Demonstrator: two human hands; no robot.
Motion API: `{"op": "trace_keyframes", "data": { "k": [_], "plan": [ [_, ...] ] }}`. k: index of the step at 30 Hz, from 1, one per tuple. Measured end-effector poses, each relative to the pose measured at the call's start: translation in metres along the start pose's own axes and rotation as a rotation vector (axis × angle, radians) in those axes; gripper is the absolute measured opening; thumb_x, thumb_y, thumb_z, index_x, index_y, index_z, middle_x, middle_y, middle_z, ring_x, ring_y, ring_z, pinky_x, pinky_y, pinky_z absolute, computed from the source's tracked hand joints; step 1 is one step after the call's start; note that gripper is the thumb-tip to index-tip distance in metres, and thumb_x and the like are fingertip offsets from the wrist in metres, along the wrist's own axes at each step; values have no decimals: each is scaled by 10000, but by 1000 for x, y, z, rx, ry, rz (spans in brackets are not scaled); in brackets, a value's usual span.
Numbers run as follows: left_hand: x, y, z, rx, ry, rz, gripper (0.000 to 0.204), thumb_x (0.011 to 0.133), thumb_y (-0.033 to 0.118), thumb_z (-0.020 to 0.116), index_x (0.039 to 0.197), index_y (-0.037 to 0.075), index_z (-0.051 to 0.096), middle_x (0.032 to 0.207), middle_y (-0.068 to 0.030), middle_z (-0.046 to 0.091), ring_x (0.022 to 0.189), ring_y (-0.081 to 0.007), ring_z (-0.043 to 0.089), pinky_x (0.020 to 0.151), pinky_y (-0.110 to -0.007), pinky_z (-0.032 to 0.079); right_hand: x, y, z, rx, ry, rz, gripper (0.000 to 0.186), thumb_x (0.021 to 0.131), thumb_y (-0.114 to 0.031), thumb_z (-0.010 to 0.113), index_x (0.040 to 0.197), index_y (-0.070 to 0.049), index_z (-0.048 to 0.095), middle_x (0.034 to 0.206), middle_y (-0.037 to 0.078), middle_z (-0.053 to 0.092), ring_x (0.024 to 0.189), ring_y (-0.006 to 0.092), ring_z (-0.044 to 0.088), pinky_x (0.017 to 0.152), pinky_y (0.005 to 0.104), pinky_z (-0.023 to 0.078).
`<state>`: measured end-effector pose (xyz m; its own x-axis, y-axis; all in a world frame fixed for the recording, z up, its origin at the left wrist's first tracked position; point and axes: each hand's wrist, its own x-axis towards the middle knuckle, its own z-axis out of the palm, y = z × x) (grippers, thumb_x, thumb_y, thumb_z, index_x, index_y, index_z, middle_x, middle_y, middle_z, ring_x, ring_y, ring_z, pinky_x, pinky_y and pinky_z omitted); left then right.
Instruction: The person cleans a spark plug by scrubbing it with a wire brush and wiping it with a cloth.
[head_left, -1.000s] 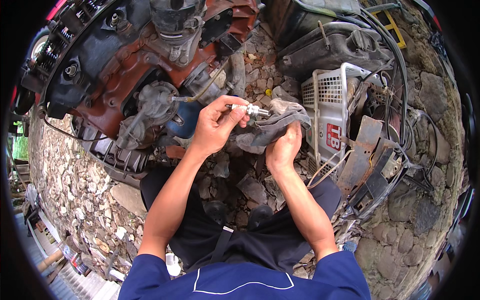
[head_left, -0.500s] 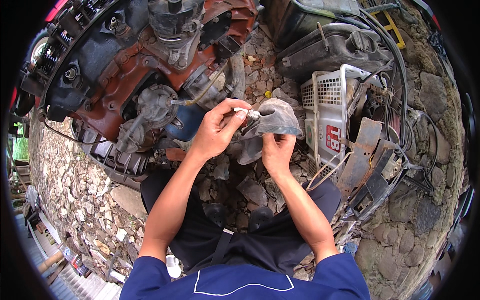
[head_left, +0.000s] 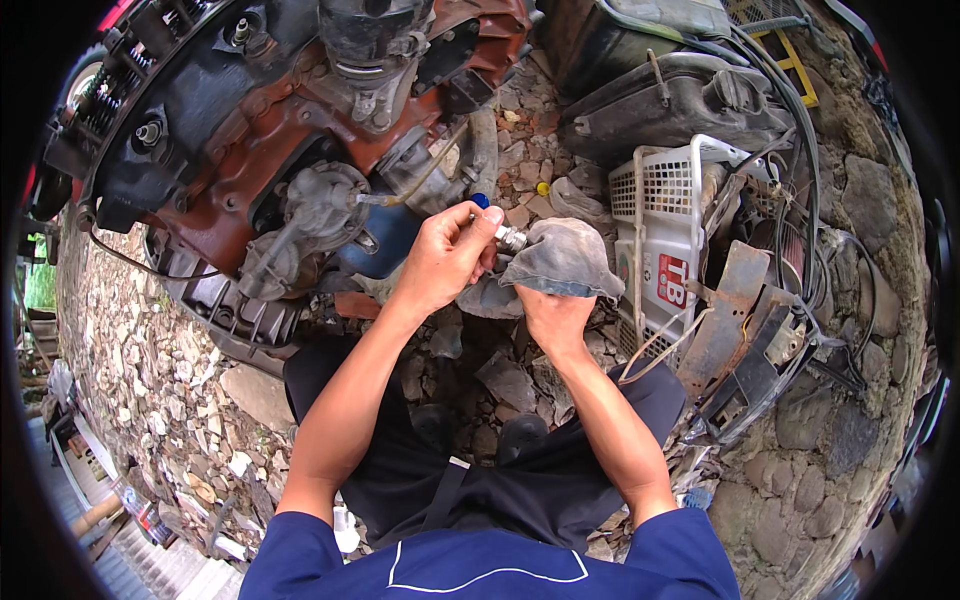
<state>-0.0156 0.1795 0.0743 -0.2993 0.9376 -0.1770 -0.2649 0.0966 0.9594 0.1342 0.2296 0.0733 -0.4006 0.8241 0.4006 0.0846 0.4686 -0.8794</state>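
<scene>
Between the thumb and fingers of my left hand [head_left: 452, 252] is a spark plug [head_left: 513, 239], its metal end pointing right. My left fingers cover much of its other end. A dirty grey rag [head_left: 565, 258] is bunched over the fingers of my right hand [head_left: 556, 318], which closes on it from below. The rag meets the plug's metal end, and a loose fold hangs below my left fingertips. Beyond my left hand stands an engine [head_left: 240, 165] in black and red-brown, with a grey fuel pump [head_left: 325, 208] on its side.
A white plastic basket [head_left: 650, 195] holding scrap parts stands to the right, beside a rusty metal plate [head_left: 728, 315]. Behind it lie a dark tank [head_left: 680, 105] and black cables [head_left: 800, 120]. Broken stones [head_left: 165, 370] cover the ground at left; a stone wall [head_left: 860, 330] runs along the right.
The rag and my right hand have shifted slightly, with the rag now draped more over the right fingers. My left hand has turned, covering more of the plug's white part. The view has moved slightly.
</scene>
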Motion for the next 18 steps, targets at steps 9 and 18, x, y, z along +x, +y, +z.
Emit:
{"op": "trace_keyframes", "data": {
  "k": [9,18],
  "plan": [
    [-1,-3,0,53,33,164,182,922,203,621,899,23,622,697,-1,607,591,-37,524,534,-201,433,5,-1,-1,-20,-50,-4,172,755,-64,686,884,-17,583,839,47,578,764,173,548,710,311,452],
    [-6,-2,3,209,-19,344,174,922,165,617,941,-8,616,801,-41,632,703,-76,580,613,-222,481,-3,23,7,680,194,503,160,924,-122,501,960,-13,613,978,22,605,819,96,538,735,243,427]
  ]
}}
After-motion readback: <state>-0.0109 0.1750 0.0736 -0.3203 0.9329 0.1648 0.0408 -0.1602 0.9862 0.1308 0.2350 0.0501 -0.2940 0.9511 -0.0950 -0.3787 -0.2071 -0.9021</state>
